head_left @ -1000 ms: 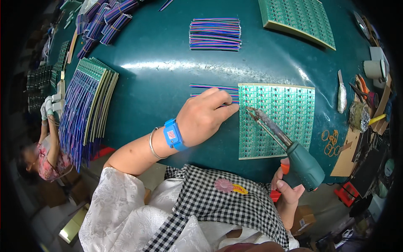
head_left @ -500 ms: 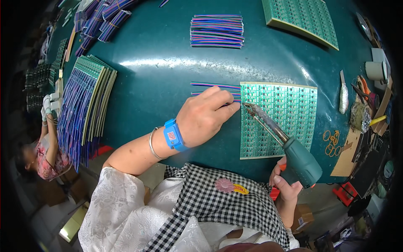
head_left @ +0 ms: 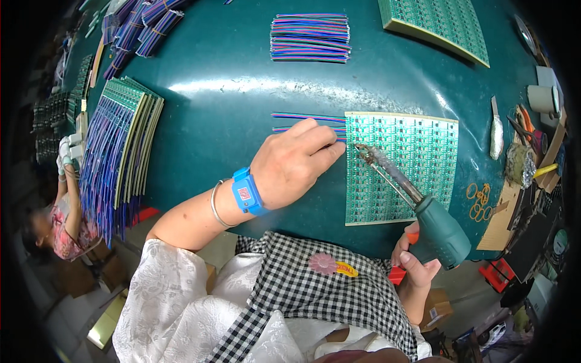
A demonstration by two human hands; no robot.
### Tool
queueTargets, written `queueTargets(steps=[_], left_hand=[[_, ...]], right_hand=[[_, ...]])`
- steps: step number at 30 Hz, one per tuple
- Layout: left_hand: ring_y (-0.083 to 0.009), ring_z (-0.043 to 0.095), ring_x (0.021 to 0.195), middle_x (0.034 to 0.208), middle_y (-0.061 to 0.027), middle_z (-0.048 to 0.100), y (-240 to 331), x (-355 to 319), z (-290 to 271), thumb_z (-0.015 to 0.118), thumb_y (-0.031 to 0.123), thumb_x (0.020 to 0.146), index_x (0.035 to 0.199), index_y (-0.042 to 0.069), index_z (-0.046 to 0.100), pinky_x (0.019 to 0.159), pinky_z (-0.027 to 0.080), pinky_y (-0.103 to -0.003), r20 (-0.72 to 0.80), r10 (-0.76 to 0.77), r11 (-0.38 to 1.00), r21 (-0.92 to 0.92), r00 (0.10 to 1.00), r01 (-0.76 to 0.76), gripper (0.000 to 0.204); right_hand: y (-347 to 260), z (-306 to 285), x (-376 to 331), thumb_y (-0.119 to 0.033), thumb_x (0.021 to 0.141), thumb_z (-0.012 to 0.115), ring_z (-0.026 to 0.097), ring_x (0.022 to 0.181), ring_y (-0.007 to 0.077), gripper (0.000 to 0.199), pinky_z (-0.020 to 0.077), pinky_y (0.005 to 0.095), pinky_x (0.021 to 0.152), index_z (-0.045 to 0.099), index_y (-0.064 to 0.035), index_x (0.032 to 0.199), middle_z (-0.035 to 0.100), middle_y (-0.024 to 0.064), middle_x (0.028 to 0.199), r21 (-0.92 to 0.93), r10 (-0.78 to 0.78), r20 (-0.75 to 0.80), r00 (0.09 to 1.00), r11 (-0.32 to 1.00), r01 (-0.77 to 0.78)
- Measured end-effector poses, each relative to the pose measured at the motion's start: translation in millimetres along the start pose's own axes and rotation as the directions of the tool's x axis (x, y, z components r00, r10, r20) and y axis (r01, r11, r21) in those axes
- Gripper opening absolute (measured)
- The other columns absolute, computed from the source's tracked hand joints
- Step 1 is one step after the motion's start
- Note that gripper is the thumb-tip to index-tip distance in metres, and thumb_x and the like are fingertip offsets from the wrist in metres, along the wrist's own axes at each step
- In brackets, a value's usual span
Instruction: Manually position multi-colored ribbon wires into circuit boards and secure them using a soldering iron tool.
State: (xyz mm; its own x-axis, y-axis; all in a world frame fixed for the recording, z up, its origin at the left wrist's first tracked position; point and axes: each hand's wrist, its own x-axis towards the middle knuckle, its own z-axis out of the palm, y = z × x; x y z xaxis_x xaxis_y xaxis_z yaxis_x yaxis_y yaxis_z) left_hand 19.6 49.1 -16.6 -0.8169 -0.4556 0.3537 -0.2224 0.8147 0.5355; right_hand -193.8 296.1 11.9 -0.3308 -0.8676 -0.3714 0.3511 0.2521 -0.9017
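Observation:
A green circuit board panel lies flat before me, with a few coloured wires reaching in from its left edge. My left hand is closed in a pinch at that edge, on a wire whose end meets the board. In my right hand is a green-bodied soldering gun, gripped from below. Its dark tip rests over the board's left column, just right of my left fingertips. Whether the tip touches the board I cannot tell. A blue wrist strap circles my left wrist.
Loose wires lie in a row at the back. Wired boards stack at left, below bundled wires. More board panels stand back right. Rubber bands, a wrapped blade and tools lie right. Another person works far left.
The soldering gun's tip has shifted slightly right and up, a little away from my left fingertips. My left hand stays pinched at the board's edge.

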Motion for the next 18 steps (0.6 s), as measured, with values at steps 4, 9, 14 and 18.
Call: queueTargets(steps=[4,9,14,18], left_hand=[[-0.0253,0.062,0.077,0.094,-0.0089,0.065,0.2,1.6,-1.8,0.072,-0.005,0.067,0.101,0.0,0.074,0.062,0.053,-0.037,0.011,-0.001,1.0,-0.013,1.0,0.001,0.034],[-0.0245,0.062,0.077,0.094,-0.0087,0.065,0.2,3.5,-4.3,0.071,-0.005,0.068,0.101,0.0,0.074,0.06,0.053,-0.036,0.02,0.018,1.0,-0.003,1.0,-0.018,0.033],[-0.0241,0.062,0.078,0.095,-0.0086,0.065,-1.8,3.8,-3.3,0.072,-0.003,0.067,0.102,0.001,0.074,0.059,0.054,-0.034,0.018,0.044,0.999,0.015,0.999,-0.044,0.034],[-0.0241,0.063,0.078,0.096,-0.0087,0.065,-1.6,2.8,-2.9,0.072,-0.003,0.067,0.102,0.001,0.074,0.059,0.055,-0.034,0.026,0.043,0.999,0.026,0.999,-0.044,0.035]], right_hand=[[4.2,0.7,-4.3,-0.009,0.081,0.076,0.055,0.053,0.018,0.047,0.0506,0.0295,0.048,0.048,0.0079,0.114,0.055,0.0118,0.079,0.022,0.043,-0.022,0.999,0.999,-0.042],[5.3,-4.3,-4.0,0.0,0.081,0.071,0.058,0.064,0.0148,0.045,0.0502,0.028,0.057,0.054,0.0047,0.123,0.058,0.0088,0.082,0.004,0.035,0.058,0.998,0.999,-0.036],[6.7,2.3,-2.0,-0.009,0.08,0.074,0.055,0.052,0.018,0.04,0.0503,0.03,0.047,0.049,0.0068,0.106,0.053,0.0113,0.078,-0.042,-0.01,-0.01,1.0,0.999,0.01],[2.2,2.5,-2.1,-0.011,0.081,0.077,0.054,0.052,0.0174,0.047,0.0506,0.0303,0.046,0.049,0.0083,0.113,0.054,0.0114,0.078,0.02,0.012,-0.05,0.999,1.0,-0.011]])
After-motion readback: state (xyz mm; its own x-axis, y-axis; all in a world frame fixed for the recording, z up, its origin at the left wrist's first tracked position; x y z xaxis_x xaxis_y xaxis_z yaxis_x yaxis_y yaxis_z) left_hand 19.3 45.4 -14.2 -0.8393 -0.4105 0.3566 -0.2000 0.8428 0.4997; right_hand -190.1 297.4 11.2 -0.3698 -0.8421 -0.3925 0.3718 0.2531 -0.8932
